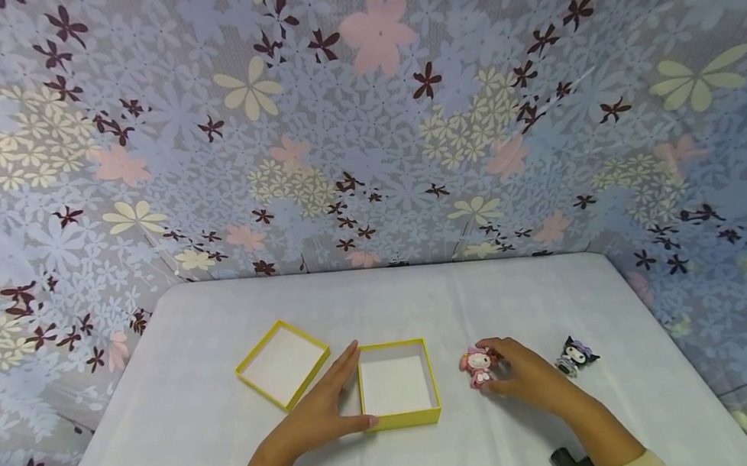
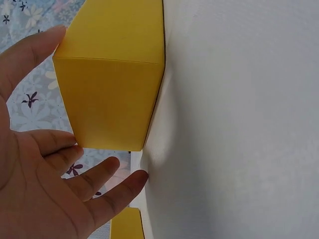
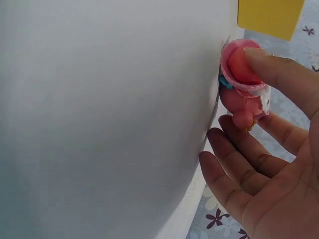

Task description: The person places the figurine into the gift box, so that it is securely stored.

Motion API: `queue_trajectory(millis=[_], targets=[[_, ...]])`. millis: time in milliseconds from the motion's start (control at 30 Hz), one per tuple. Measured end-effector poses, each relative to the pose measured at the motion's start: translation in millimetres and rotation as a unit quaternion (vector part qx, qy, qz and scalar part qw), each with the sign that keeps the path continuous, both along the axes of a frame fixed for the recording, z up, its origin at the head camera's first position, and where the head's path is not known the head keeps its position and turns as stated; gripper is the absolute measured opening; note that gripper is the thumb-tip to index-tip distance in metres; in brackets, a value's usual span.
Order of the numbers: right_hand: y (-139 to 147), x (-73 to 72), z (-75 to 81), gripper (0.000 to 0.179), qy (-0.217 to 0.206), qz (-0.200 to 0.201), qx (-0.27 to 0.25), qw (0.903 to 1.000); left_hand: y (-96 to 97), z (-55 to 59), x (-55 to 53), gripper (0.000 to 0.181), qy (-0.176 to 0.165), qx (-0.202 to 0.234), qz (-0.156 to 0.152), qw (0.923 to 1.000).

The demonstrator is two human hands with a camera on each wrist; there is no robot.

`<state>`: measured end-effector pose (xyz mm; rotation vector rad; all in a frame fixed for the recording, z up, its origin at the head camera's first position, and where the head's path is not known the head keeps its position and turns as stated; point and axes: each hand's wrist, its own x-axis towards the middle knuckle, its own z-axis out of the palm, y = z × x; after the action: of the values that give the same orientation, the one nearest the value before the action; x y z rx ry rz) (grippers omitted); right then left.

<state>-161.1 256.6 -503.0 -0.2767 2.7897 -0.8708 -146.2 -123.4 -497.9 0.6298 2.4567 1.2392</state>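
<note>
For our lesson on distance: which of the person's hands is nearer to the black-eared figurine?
Right. The right hand is just left of the black-eared figurine, touching the pink figurine; the left hand is farther left, at the yellow box.

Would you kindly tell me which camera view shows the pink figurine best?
The head view: the pink figurine is small there, but its face and front show. The right wrist view shows it larger, but side-on and partly covered by the right hand; the left wrist view lacks it.
</note>
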Motion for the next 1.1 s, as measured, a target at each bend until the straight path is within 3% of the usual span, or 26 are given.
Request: queue_trajectory(millis=[233, 533, 1100], targets=[[-2, 3.8, -3.3, 0.069, 0.012, -0.003, -0.014, 0.9998, -1.5, -3.1, 1.2, 0.111, 0.007, -0.016, 0.007, 0.9998], [-2, 5.4, -3.7, 0.067, 0.011, -0.019, -0.040, 0.9990, -2.6, -4.0, 1.9, 0.110, 0.005, -0.006, 0.008, 0.9999], [-14, 6.9, 3.8, 0.066, 0.043, -0.002, -0.095, 0.9946, 1.0, -4.6, 0.8, 0.110, 0.005, -0.004, -0.006, 1.0000]])
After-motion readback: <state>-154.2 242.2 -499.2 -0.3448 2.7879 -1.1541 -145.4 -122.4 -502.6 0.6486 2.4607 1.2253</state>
